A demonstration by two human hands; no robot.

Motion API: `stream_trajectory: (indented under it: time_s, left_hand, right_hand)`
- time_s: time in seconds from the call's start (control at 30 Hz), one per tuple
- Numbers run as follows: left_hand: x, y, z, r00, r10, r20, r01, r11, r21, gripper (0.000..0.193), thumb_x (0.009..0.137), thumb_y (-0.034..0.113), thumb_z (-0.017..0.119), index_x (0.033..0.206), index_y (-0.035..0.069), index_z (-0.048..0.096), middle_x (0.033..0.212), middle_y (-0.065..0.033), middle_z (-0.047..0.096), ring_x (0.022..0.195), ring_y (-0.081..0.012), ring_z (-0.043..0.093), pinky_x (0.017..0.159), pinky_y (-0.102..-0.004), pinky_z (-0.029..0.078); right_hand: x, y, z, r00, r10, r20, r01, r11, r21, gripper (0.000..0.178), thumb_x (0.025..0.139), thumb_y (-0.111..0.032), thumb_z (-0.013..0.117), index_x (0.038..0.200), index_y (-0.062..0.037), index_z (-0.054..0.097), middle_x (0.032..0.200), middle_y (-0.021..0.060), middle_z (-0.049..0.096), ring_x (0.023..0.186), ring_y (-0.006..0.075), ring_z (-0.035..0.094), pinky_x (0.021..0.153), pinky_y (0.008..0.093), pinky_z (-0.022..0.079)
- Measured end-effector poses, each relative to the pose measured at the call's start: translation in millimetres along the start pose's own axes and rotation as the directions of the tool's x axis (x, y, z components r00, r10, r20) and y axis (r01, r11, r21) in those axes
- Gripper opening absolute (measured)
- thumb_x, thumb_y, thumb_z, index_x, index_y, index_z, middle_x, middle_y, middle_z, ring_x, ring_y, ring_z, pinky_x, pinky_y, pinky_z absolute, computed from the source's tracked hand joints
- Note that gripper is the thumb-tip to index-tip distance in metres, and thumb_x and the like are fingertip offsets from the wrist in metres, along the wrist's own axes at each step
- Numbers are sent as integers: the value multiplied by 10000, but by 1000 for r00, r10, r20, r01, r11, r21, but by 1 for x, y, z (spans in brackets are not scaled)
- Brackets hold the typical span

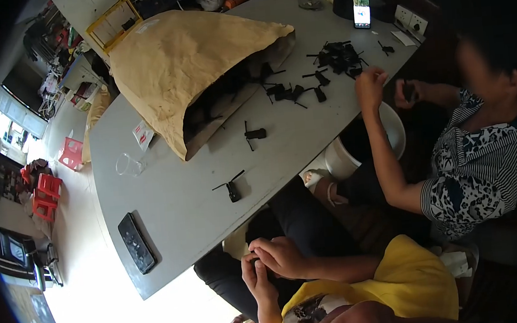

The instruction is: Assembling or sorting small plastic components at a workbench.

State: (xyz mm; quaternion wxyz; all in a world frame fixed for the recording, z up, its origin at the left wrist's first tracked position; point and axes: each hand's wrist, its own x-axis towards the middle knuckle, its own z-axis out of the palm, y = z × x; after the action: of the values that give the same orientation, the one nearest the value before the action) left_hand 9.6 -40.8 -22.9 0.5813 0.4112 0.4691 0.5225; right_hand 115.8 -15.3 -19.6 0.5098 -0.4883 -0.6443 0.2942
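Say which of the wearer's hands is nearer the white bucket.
Right. In view, the right hand is below and left of the white bucket; the left hand is farther left and lower.

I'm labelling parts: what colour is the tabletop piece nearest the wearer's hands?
The tabletop piece is black, clearest in the head view.

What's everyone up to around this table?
The person in yellow has the left hand and right hand together off the table's near edge; whether they hold anything is unclear. A co-worker's hands are near a white bucket. Black parts lie piled and scattered on the table, beside an open brown paper sack holding more.
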Motion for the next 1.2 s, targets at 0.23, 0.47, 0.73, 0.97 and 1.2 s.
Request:
stream_trajectory:
  time_s: [0.23,0.47,0.73,0.97,1.2]
  left_hand:
    - [3,1,0,999,-37,7,37,998,-46,161,919,208,477,934,47,478,662,-17,519,474,-67,452,423,-176,353]
    - [5,7,0,1000,-3,29,4,998,-63,143,911,170,468,889,30,487,645,-20,516,484,-64,447,430,-180,342]
    - [16,12,-8,904,421,73,-350,632,691,206,773,52,623,941,32,505,625,-84,551,490,-169,543,460,-247,409]
    - [8,12,-4,895,433,109,-407,692,597,354,723,-6,651,1041,38,500,735,-84,556,537,-162,552,502,-230,445]
    - [2,4,-27,987,162,-21,-149,944,293,87,843,53,557,869,17,481,818,-36,492,479,-61,413,394,-171,330]
  right_hand:
    - [0,-2,-3,999,-28,21,29,999,-34,125,870,-171,503,944,-71,512,578,80,569,504,259,582,458,348,446]
    - [-2,4,2,994,-105,14,106,992,-65,135,850,-177,528,922,-64,512,575,65,564,517,259,581,490,356,451]
    - [5,-9,-16,980,68,190,-42,990,-138,198,797,-259,622,795,-80,537,602,72,576,556,260,586,474,361,443]
    - [6,12,-19,976,104,190,-67,980,-189,192,818,-243,606,776,-57,577,595,74,579,536,214,592,490,313,456]
    - [10,13,-33,824,291,486,-545,642,539,165,892,-149,511,910,-15,605,607,0,526,519,45,478,460,210,386]
